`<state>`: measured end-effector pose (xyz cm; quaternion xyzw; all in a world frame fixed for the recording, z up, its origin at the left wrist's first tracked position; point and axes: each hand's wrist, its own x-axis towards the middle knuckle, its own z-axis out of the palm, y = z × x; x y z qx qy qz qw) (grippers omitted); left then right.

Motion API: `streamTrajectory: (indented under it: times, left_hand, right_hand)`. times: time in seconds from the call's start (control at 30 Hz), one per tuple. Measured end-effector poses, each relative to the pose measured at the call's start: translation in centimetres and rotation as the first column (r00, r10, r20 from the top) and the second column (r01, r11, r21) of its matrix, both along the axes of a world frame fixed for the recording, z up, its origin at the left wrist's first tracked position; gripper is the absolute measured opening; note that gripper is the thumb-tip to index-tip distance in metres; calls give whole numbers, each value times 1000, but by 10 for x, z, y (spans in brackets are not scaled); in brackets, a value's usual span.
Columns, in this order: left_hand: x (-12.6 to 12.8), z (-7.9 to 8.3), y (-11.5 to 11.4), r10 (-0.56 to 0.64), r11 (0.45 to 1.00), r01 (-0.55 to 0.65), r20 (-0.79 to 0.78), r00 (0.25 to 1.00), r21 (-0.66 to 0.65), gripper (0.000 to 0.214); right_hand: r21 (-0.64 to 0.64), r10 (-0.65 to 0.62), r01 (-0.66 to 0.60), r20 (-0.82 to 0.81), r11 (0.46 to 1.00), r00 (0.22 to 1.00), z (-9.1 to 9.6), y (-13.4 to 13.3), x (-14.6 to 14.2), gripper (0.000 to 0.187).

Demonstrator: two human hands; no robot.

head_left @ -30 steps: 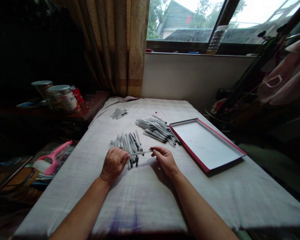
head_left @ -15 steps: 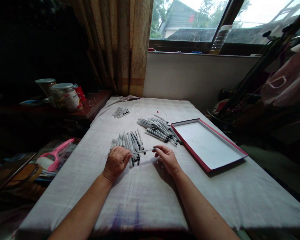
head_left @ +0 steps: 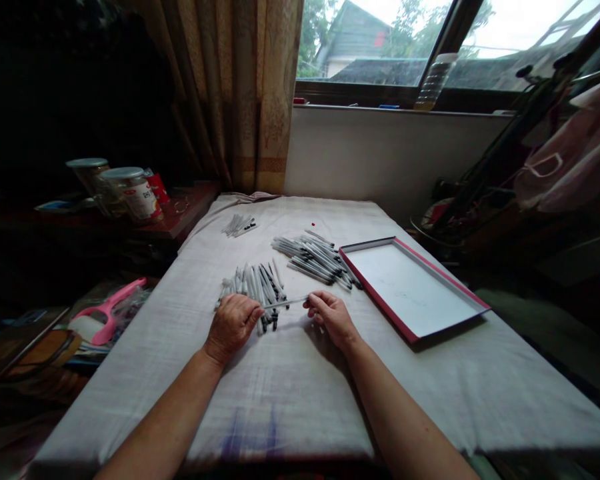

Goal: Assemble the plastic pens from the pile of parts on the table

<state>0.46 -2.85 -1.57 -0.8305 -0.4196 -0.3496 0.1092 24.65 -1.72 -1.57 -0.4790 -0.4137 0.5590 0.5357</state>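
A slim, clear pen (head_left: pixel 286 303) is held level between my two hands. My left hand (head_left: pixel 234 319) is closed on its left end. With thumb and fingertips, my right hand (head_left: pixel 327 313) pinches the dark right end. Behind and under my left hand lies a loose heap of similar pens (head_left: pixel 255 283) with dark tips, partly covered by the hand. Another pile of pens (head_left: pixel 310 257), dark ends toward the right, rests farther back beyond my right hand. At the far left of the table is a small group of thin pen parts (head_left: pixel 239 225).
A shallow box lid (head_left: pixel 420 290) with red edges lies right of the pens on the cloth-covered table (head_left: pixel 290 400). One tiny red piece (head_left: pixel 313 225) sits near the back. Lidded jars (head_left: pixel 139 197) stand on a side table at left; a pink-handled object (head_left: pixel 111 313) is below.
The view has shifted slightly. Both hands keep hold of the same pen in nearly the same place, and the piles look unchanged.
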Motion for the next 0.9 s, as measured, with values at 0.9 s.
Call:
streamTrajectory:
  times: [0.9]
  left_hand:
    - [-6, 2, -1, 64, 996, -60, -54, 997, 63, 39]
  right_hand:
    - [-1, 9, -9, -74, 1000, 997, 4, -2, -4, 33]
